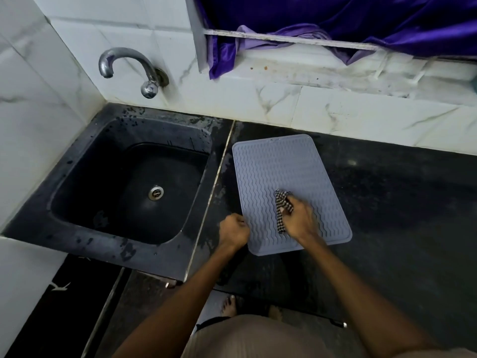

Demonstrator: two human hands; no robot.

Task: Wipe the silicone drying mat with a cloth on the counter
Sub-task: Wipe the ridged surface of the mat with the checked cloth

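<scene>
Mat flat on counter, right of sink; floppy, likely slides. Our left hand pinches near-left edge; right hand clutches cloth mid-mat.

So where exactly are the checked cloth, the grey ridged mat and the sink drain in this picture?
checked cloth [281, 205], head view, on the bunched middle beside the fingers.
silicone drying mat [268, 166], head view, on its bare ridged upper half.
sink drain [156, 193], head view, on the metal strainer in the basin floor.
</scene>
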